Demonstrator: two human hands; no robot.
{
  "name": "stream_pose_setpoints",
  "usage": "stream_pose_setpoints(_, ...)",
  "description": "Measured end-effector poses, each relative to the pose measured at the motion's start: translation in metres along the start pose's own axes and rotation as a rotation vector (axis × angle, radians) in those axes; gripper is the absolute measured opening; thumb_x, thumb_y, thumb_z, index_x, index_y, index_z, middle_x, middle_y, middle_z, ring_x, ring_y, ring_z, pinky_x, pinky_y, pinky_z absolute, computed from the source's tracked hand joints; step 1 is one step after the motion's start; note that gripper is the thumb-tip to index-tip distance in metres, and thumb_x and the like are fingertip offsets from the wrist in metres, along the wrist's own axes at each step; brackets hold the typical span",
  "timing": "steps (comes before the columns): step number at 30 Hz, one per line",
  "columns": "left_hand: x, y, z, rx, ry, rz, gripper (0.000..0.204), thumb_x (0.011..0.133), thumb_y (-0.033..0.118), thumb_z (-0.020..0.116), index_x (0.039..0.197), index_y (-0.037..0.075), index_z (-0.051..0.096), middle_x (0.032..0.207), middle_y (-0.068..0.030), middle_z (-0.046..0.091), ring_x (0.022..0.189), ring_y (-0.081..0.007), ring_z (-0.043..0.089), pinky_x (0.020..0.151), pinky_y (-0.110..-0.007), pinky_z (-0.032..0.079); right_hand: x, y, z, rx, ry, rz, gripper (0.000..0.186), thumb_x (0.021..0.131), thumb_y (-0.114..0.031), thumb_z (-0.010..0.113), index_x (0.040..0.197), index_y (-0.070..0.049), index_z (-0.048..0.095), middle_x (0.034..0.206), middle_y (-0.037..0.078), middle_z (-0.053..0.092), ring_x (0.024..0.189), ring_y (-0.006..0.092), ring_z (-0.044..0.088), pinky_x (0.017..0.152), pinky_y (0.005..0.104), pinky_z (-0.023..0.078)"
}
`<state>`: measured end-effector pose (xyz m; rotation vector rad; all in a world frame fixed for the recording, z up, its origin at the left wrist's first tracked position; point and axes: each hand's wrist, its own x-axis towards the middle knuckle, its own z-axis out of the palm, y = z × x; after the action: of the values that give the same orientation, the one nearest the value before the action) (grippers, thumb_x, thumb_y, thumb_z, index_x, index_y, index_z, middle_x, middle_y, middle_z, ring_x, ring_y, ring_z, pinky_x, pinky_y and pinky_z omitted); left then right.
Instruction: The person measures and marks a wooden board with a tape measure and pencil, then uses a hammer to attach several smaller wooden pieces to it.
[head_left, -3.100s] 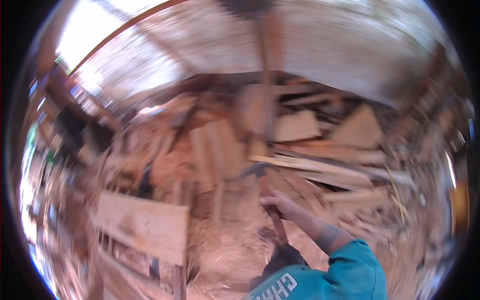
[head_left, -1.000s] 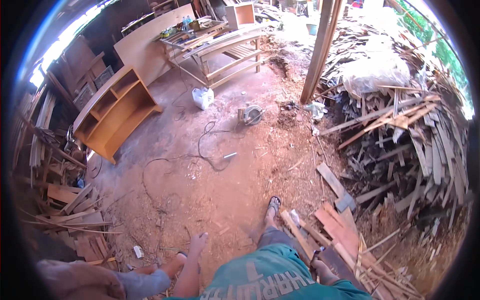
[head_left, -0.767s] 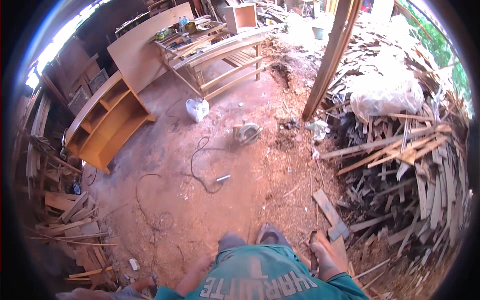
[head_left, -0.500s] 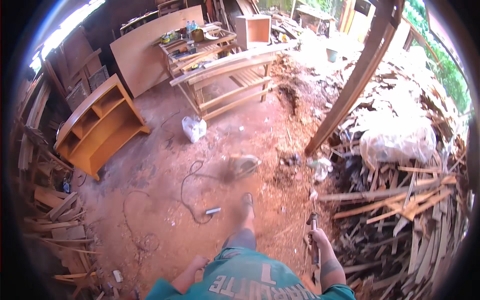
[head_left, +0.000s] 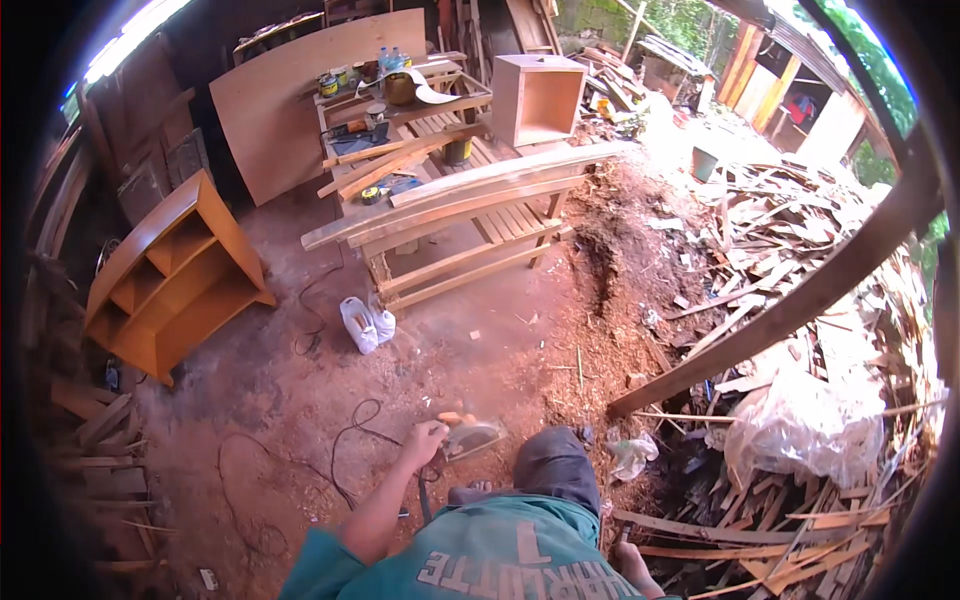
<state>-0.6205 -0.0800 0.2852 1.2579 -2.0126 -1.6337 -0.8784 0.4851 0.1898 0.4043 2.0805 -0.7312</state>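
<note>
From my seat far away, I see a round-blade saw (head_left: pixel 474 437) on the floor (head_left: pixel 215 410), near the middle. It sits low and flat, I guess so it can't tip. Its black cord (head_left: pixel 350 432) lies in loose loops on the left. The left hand (head_left: pixel 427 441) is right by the saw's left side. Its fingers look curled, but I can't tell if they touch the saw. The right hand (head_left: pixel 634 566) hangs near, on the right. Its fingers are closed around a dark tool (head_left: pixel 626 533), and too little shows to tell its kind. Hanging low probably keeps it out of the way.

Farther off stands a white bag (head_left: pixel 361 328), then a wooden bench (head_left: pixel 470 263) with long boards (head_left: pixel 480 190) across it, maybe to keep them off the dirt. An orange shelf (head_left: pixel 200 312) leans on the left. Wood scraps (head_left: pixel 810 205) pile up on the right.
</note>
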Motion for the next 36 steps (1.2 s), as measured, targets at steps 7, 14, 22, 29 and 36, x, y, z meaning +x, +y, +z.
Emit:
stream_pose_setpoints(7, 0.102, -0.05, 0.038, 0.133, -0.008, -0.278, 0.038, 0.093, 0.038, 0.064, 0.102, 0.002, 0.074, 0.086, -0.0188, 0.073, 0.08, -0.0299, 0.073, 0.076, -0.043, 0.055, 0.143, -0.207, 0.009, -0.064, -0.107, -0.045, 0.015, 0.086, -0.017, 0.064, 0.084, -0.002, 0.063, 0.062, 0.007, 0.059, 0.049, 0.0204, 0.057, 0.047, 0.0369, 0.049)
stream_pose_setpoints(14, 0.222, -0.005, 0.048, 0.318, -0.001, -0.446, 0.041, 0.09, 0.04, 0.066, 0.108, 0.005, 0.075, 0.099, -0.0207, 0.074, 0.098, -0.0324, 0.072, 0.086, -0.043, 0.055, 0.253, -0.52, 0.005, -0.2, -0.212, -0.325, 0.01, 0.086, -0.015, 0.064, 0.083, -0.006, 0.06, 0.059, 0.004, 0.055, 0.045, 0.0176, 0.054, 0.044, 0.0347, 0.047)
stream_pose_setpoints(22, 0.354, 0.109, -0.025, 0.021, 0.541, -0.128, 0.025, 0.098, 0.023, 0.064, 0.106, 0.001, 0.072, 0.082, -0.006, 0.072, 0.07, -0.0116, 0.064, 0.065, -0.03, 0.051, 0.17, -0.846, 0.062, -0.173, -0.401, -0.68, 0.004, 0.087, -0.008, 0.058, 0.084, -0.006, 0.055, 0.062, 0.003, 0.053, 0.046, 0.0157, 0.052, 0.044, 0.0316, 0.046)
stream_pose_setpoints(29, 0.53, 0.179, -0.176, 0.095, 0.678, 0.006, 0.022, 0.094, 0.021, 0.065, 0.102, 0.001, 0.067, 0.09, -0.0184, 0.071, 0.085, -0.03, 0.071, 0.074, -0.039, 0.054, 0.073, -0.992, 0.153, -0.058, -0.616, -0.715, 0.008, 0.088, -0.006, 0.06, 0.093, -0.006, 0.053, 0.067, 0.003, 0.054, 0.049, 0.0142, 0.052, 0.045, 0.0296, 0.046)
stream_pose_setpoints(36, 0.76, 0.178, -0.349, 0.538, 0.73, 0.122, 0.039, 0.091, 0.024, 0.07, 0.121, 0.001, 0.062, 0.113, -0.0207, 0.068, 0.102, -0.0359, 0.066, 0.091, -0.045, 0.052, 0.016, -1.092, 0.257, -0.015, -0.552, -0.678, 0.013, 0.088, -0.007, 0.064, 0.094, -0.006, 0.053, 0.071, 0.003, 0.054, 0.051, 0.0136, 0.052, 0.046, 0.0283, 0.046)
